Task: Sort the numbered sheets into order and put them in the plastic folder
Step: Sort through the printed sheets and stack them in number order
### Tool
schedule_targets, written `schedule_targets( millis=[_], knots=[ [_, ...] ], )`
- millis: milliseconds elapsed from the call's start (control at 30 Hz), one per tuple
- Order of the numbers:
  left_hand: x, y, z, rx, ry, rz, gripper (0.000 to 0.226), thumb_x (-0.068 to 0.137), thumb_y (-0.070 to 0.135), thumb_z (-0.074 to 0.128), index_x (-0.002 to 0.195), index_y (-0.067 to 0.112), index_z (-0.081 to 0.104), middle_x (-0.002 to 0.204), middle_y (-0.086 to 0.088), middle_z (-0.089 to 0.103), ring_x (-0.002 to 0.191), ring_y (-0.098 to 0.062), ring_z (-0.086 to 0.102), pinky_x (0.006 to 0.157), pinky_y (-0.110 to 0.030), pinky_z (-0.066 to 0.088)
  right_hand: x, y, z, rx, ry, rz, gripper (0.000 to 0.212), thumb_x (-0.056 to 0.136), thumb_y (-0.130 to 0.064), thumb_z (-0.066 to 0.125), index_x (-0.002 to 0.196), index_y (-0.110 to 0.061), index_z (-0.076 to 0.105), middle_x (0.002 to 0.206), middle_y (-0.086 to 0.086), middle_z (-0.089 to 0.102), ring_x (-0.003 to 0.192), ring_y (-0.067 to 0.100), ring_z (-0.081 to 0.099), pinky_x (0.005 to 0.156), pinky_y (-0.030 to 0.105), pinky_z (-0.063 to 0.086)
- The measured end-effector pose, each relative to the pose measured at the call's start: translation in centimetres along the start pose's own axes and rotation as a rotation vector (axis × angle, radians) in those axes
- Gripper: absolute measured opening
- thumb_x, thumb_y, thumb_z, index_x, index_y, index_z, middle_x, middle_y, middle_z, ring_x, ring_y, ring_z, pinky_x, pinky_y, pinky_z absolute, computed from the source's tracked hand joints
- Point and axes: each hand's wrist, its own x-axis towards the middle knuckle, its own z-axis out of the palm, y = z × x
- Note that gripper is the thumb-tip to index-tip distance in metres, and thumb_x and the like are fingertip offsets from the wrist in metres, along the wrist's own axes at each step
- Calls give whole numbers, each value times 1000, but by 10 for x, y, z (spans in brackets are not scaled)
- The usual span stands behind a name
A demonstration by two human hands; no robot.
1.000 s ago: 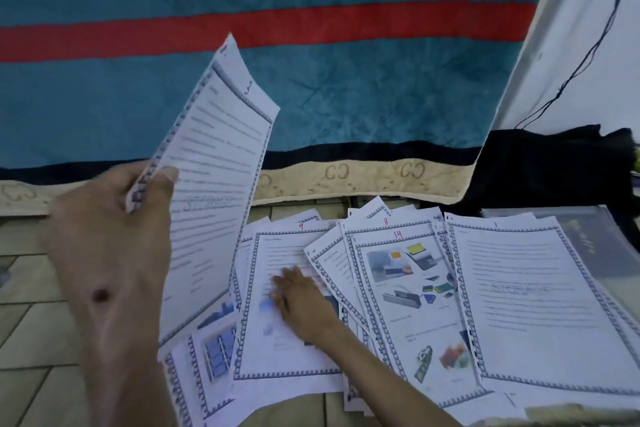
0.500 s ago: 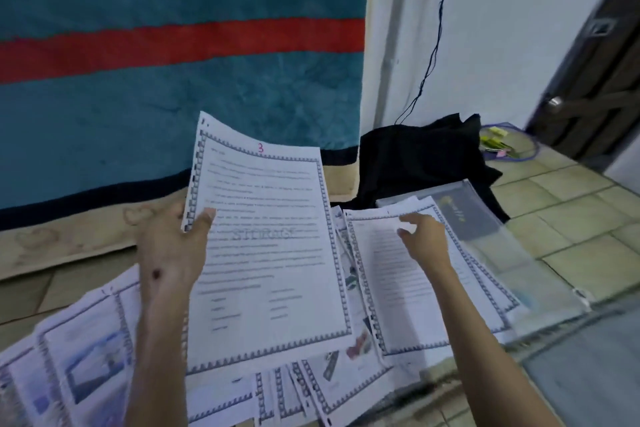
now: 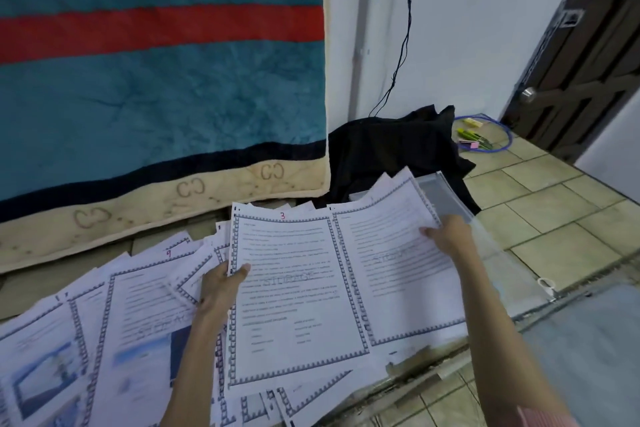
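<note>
I see the sheet marked 3 (image 3: 294,291), white with a dark patterned border and lines of text, lying face up on top of the spread, its left edge under a thumb. Just right of it another bordered text sheet (image 3: 391,263) curls upward at its far right corner, over the clear plastic folder (image 3: 498,253) lying flat on the floor. To the left, more bordered sheets fan out overlapping, among them sheet 9 (image 3: 149,291) and picture pages (image 3: 45,367).

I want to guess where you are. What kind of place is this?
Probably a room in a home, on the floor: beige floor tiles, a teal blanket with a red stripe hung against the white wall, and a dark wooden door with a round knob.
</note>
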Motion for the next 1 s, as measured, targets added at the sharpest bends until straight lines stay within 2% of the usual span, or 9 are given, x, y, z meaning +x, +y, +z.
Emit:
schedule_targets(
  millis=[100, 200, 333, 467, 633, 767, 833, 900, 1000],
  knots=[
    [2, -7, 0, -1, 5, -19, 26, 91, 13, 57, 116, 4, 62, 112, -11, 65, 102, -28, 61, 95, -40, 47, -6, -11, -36, 95, 43, -135, 25, 88, -13, 61, 107, 3, 62, 94, 19, 62, 83, 27, 54, 70, 30, 38],
    [3, -11, -2, -9, 14, -39, 28, 92, 12, 57, 118, 4, 60, 116, -13, 64, 107, -30, 60, 98, -42, 46, -14, -14, -71, 324, 58, -165, 22, 86, -14, 63, 105, -4, 66, 89, 16, 69, 78, 30, 65, 77, 40, 54],
    [3, -11, -1, -31, -21, -87, 37, 95, 17, 50, 130, 3, 50, 124, -10, 59, 115, -31, 56, 103, -43, 42, -26, -19, -85, 538, -53, -176, 12, 84, -9, 64, 96, -6, 65, 59, 0, 70, 50, 17, 64, 53, 25, 54],
    [11, -14, -1, -90, -80, -113, 38, 98, 34, 43, 121, 7, 56, 127, -7, 57, 115, -26, 55, 105, -45, 39, -24, -23, -25, 443, -151, -110, 32, 81, -7, 69, 111, 5, 62, 97, 15, 66, 83, 27, 63, 78, 35, 49],
    [6, -5, 1, -178, -188, -97, 64, 76, 75, 41, 115, 29, 63, 121, -2, 62, 115, -21, 55, 108, -48, 36, -47, -26, 77, 277, -259, -180, 37, 80, -7, 69, 116, 0, 61, 109, 11, 66, 93, 18, 60, 67, 20, 40],
    [2, -3, 10, -6, -202, -83, 88, 61, 47, 83, 133, 11, 48, 135, -2, 52, 121, -26, 52, 105, -45, 40, -65, -26, 111, 274, -344, -226, 26, 80, -8, 69, 106, -4, 68, 108, 11, 71, 87, 16, 63, 66, 18, 46],
    [-1, 0, 10, 18, -198, -35, 50, 79, 16, 74, 124, 10, 54, 123, 0, 58, 107, -21, 58, 95, -34, 47, -68, -28, 110, 304, -310, -292, 27, 82, -12, 70, 108, -7, 67, 108, 7, 71, 88, 13, 63, 61, 9, 44],
    [-7, 10, 10, -80, -258, 16, 36, 87, 4, 62, 122, 9, 57, 120, -3, 62, 102, -20, 61, 91, -33, 49, -68, -30, 97, 410, -294, -339, 32, 80, -22, 73, 111, -16, 65, 106, -2, 70, 88, 5, 64, 63, 5, 45],
    [-17, 34, 13, -282, -420, 65, 29, 90, 3, 56, 119, 9, 60, 115, -8, 67, 99, -21, 66, 86, -38, 55, -62, -27, 63, 608, -424, -248, 56, 70, -39, 79, 117, -19, 56, 103, -10, 70, 88, 1, 68, 78, 21, 55]
  ],
)
